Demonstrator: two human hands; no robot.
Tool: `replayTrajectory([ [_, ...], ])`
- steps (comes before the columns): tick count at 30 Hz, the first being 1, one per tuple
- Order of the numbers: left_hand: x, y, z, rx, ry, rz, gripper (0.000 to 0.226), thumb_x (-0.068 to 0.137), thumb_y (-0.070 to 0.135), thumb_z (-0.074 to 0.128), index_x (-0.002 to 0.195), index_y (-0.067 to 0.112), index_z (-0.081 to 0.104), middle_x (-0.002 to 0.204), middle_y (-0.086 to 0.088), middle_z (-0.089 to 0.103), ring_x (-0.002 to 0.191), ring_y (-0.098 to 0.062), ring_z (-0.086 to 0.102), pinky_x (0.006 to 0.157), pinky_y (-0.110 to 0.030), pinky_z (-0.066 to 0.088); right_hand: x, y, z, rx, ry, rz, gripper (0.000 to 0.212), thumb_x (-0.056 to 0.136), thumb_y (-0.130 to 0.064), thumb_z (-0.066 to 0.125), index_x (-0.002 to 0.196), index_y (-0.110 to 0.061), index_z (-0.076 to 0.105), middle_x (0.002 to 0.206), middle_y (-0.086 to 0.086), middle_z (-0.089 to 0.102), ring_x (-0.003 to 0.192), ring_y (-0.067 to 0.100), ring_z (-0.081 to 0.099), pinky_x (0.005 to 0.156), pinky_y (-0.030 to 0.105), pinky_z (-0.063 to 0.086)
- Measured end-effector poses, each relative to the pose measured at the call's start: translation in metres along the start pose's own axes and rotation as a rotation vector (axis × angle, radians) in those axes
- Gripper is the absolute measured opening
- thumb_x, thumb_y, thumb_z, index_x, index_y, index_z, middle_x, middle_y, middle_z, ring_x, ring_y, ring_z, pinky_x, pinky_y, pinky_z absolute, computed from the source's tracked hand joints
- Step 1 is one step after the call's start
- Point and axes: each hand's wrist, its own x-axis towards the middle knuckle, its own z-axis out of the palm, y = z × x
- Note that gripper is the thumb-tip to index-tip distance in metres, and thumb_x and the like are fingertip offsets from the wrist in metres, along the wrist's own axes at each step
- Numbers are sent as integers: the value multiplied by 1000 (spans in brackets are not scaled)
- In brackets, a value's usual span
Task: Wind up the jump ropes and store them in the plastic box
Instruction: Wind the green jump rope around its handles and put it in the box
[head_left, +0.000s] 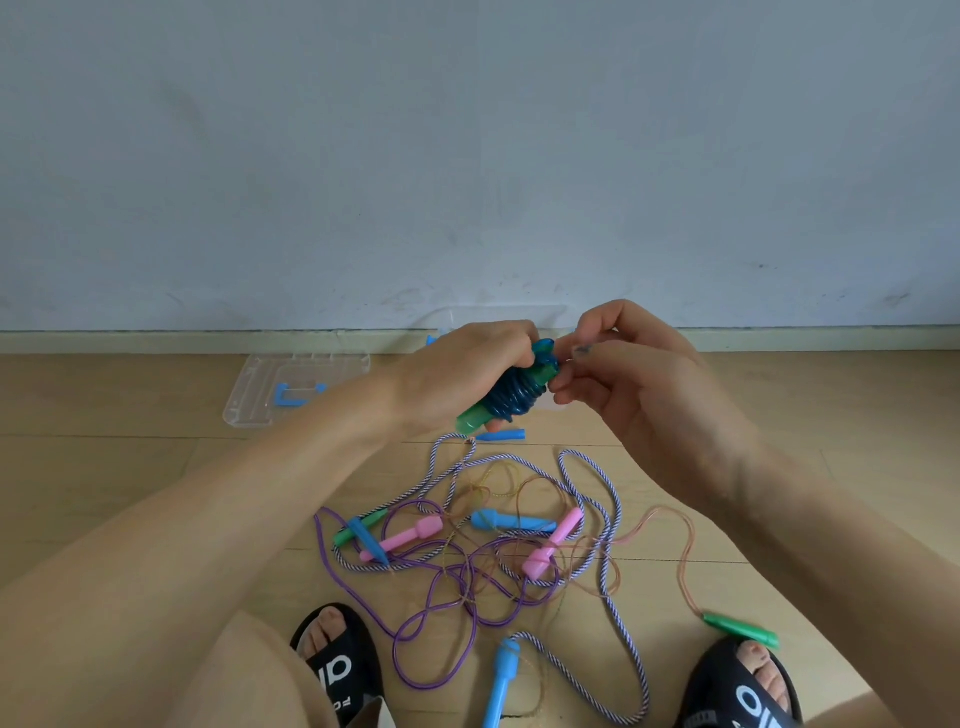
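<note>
- Two hands met: the left hand (457, 374) squeezed the dark blue rope bundle (511, 397) so it stayed tight.
- The right hand (618, 364) pinched its end.
- The plastic box (498, 317) waited behind.

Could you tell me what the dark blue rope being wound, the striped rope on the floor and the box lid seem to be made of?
The dark blue rope looks like glossy plastic tubing: smooth, with shiny highlights. The striped rope appears to be braided cord, matte with a twisted purple-and-white pattern. The box lid seems clear rigid plastic, as the floor shows through it. The left hand holds the bundle.
</note>
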Motion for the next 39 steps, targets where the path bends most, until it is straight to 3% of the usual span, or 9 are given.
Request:
replayTrajectory([
  [3, 1, -3, 2, 84, 70, 47, 27, 89, 25, 40, 93, 0, 48, 75, -9, 56, 59, -17, 53, 53, -27, 41, -2, 4, 0, -273, 61, -93, 13, 78, -6, 64, 89, -6, 57, 83, 17, 66, 72, 24, 63, 73, 38, 53],
  [5, 0, -4, 3, 111, 88, 69, 29, 86, 30, 40, 92, 4, 50, 82, -15, 61, 64, -18, 55, 59, -32, 43, -4, 7, 2, -386, 94, -145, 14, 82, -4, 68, 92, -5, 58, 87, 17, 68, 74, 20, 65, 74, 35, 53],
  [8, 1, -4, 4, 79, 91, 51, 24, 93, 27, 41, 93, 5, 49, 84, -14, 62, 65, -18, 57, 59, -31, 42, -6, 10, 4, -435, 117, -206, 10, 87, 3, 65, 92, -4, 60, 90, 15, 68, 79, 17, 66, 74, 28, 53],
  [12, 0, 0, 5, 40, 99, 26, 18, 98, 23, 40, 89, 10, 48, 79, -7, 60, 62, -16, 56, 55, -25, 41, -7, 10, 4, -521, 132, -277, 13, 89, 2, 62, 94, -10, 61, 90, 6, 69, 87, 23, 67, 81, 35, 55],
  [18, 5, 1, 10, 28, 115, 26, 20, 97, 21, 40, 96, 2, 46, 91, -17, 58, 70, -18, 54, 63, -31, 42, -6, 14, 8, -397, 249, -221, 13, 87, 2, 62, 93, -8, 59, 89, 6, 71, 83, 15, 69, 80, 30, 57],
  [24, 7, 4, 12, -88, 136, 3, 19, 97, 24, 44, 109, 17, 57, 105, -11, 68, 79, -15, 62, 72, -32, 49, -1, 14, 2, -537, 224, -342, 13, 90, 2, 59, 94, -10, 61, 87, 2, 69, 85, 18, 69, 81, 39, 58],
  [31, 7, 4, 10, -80, 180, 7, 19, 95, 23, 46, 103, 13, 59, 101, -11, 68, 71, -11, 60, 59, -20, 45, 0, 19, 0, -887, 190, -584, 21, 90, 6, 55, 97, -10, 66, 88, -3, 69, 84, 7, 66, 74, 10, 46],
  [36, 7, 1, 9, -46, 177, 28, 20, 98, 23, 42, 104, 11, 58, 101, -13, 63, 79, -15, 56, 68, -26, 46, 0, 25, -3, -1025, 181, -721, 17, 92, 3, 56, 102, -7, 65, 90, -1, 67, 81, 12, 65, 74, 31, 55],
  [39, 7, 0, 9, -54, 160, 22, 21, 98, 23, 41, 104, 9, 57, 92, -6, 62, 74, -13, 56, 66, -25, 46, 1, 27, -4, -1042, 173, -736, 17, 93, 2, 57, 105, -7, 64, 90, 0, 67, 81, 12, 65, 73, 32, 54],
])
